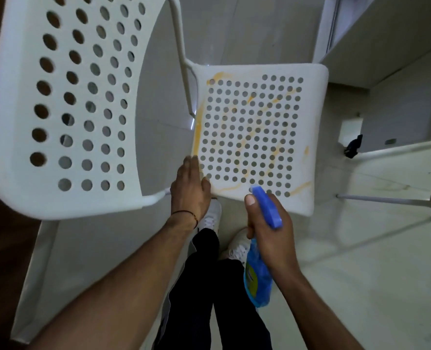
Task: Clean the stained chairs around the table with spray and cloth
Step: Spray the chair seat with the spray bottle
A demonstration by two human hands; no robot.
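Note:
A white perforated chair fills the view, its backrest (65, 104) at the left and its seat (315, 137) in the middle. Orange-yellow stains (197, 136) streak the seat along its left edge, across the holes and near the front edge. My left hand (190, 190) rests flat on the seat's front left corner, fingers together, holding nothing. My right hand (268, 233) grips a blue spray bottle (257, 279) just in front of the seat, and the nozzle (256, 190) points at the seat. No cloth is in view.
Pale tiled floor (361, 286) lies all around. A white table edge (386, 41) and thin metal legs (386, 199) stand to the right of the seat. A small black object (353, 146) lies on the floor at the right. My legs and white shoes (210, 218) are below the seat.

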